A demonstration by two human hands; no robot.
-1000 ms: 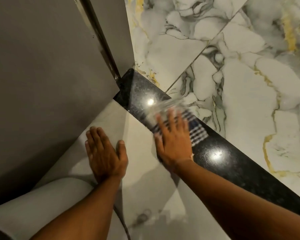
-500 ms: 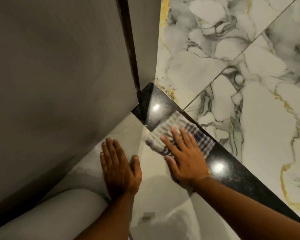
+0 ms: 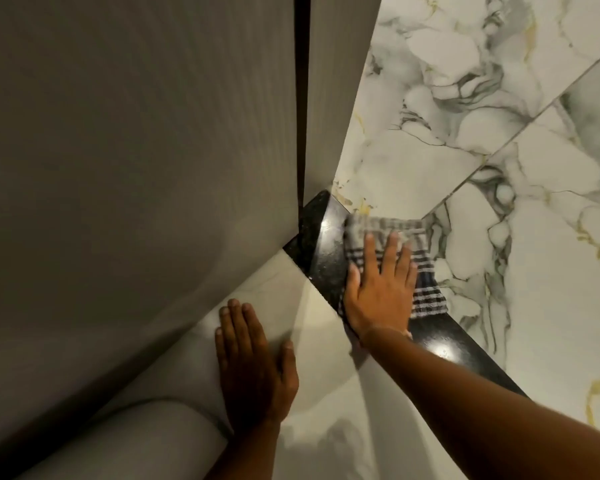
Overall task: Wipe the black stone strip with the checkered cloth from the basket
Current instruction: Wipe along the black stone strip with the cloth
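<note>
Wiping is underway: right hand [image 3: 378, 296], fingers spread flat, presses the checkered cloth [image 3: 388, 258] on the black stone strip [image 3: 326, 251] near the wall; left hand [image 3: 253, 368] braces flat on the floor; nearer stretch probably remains

Both forearms are bare, no sleeves showing. The left hand [image 3: 253, 368] and right hand [image 3: 378, 292] wear no gloves, rings or watch. At 7 o'clock, a pale trouser leg [image 3: 125, 441].
</note>
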